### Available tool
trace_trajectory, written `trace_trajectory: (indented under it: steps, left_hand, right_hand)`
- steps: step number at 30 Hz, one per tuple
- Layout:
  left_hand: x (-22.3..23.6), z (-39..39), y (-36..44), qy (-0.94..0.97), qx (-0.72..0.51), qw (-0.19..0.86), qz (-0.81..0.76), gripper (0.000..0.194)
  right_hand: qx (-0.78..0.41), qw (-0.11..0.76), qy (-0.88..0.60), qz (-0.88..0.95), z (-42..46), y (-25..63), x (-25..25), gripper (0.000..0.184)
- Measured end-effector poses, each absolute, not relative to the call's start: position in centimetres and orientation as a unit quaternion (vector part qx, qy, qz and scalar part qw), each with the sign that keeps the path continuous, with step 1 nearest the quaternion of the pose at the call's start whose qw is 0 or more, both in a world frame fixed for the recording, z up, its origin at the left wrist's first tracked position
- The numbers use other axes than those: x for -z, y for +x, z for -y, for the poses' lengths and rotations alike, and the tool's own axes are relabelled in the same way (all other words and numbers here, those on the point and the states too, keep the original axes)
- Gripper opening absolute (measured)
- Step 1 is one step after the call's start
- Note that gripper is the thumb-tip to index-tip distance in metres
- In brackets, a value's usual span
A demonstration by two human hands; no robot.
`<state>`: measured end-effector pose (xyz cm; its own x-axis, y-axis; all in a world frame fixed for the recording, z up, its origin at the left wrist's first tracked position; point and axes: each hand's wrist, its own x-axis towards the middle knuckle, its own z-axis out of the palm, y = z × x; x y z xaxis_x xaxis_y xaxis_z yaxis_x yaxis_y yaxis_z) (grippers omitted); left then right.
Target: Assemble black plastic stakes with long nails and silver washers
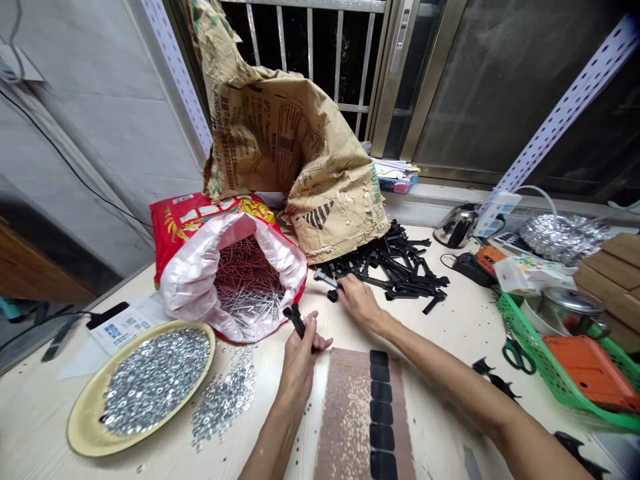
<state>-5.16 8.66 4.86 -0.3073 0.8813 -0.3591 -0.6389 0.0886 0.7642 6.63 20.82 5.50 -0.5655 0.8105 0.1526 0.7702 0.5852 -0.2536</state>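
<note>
My left hand (300,353) is closed around a black part (296,322), gripped low, presumably so that its head stays free above my fingers. My right hand (359,301), at about one o'clock from it, pinches a grey piece (325,279) with fingers nearly together; I cannot tell what it is. That hand sits at the near edge of the pile (410,283) of black parts, which spreads at two o'clock beneath the sack (345,193), tipped over with its mouth hidden from me. At ten o'clock the red bag (183,297) lies on its side, full of nails (250,283), its lining folded back, I judge, to keep the mouth wide. Near nine o'clock a yellow plate (80,427) holds washers (155,380), the rim likely there to contain them, though others lie loose on the table (470,313). At three o'clock a green basket (517,333) carries an orange tray (590,367).
</note>
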Motion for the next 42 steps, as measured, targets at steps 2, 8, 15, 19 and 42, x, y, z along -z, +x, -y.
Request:
trace_trajectory:
  steps: [2, 8, 15, 19, 42]
  left_hand:
    - [-4.6, -9.2, -5.1, 0.132, -0.651, 0.596, -0.451, 0.053]
    - [-3.4, -9.9, -5.4, 0.101, -0.654, 0.571, -0.487, 0.046]
    - [-3.2, -9.8, -5.5, 0.228, -0.669, 0.459, -0.539, 0.045]
    - [-2.7, -10.1, -5.4, 0.232, -0.655, 0.483, -0.533, 0.041]
    - [-4.4, -9.8, -4.9, 0.105, -0.616, 0.679, -0.384, 0.045]
  right_hand:
    - [-0.142, 0.169, -0.395, 0.892, -18.7, 6.6, -5.1, 0.02]
    - [-0.179, 0.166, -0.333, 0.911, -21.1, 7.0, -4.8, 0.021]
    - [-0.073, 0.119, -0.405, 0.904, -22.8, 6.1, -4.6, 0.015]
    - [-0.257, 0.166, -0.372, 0.876, -19.9, 5.4, -4.7, 0.022]
    - [-0.353, 0.245, -0.293, 0.854, -14.9, 7.4, -6.6, 0.025]
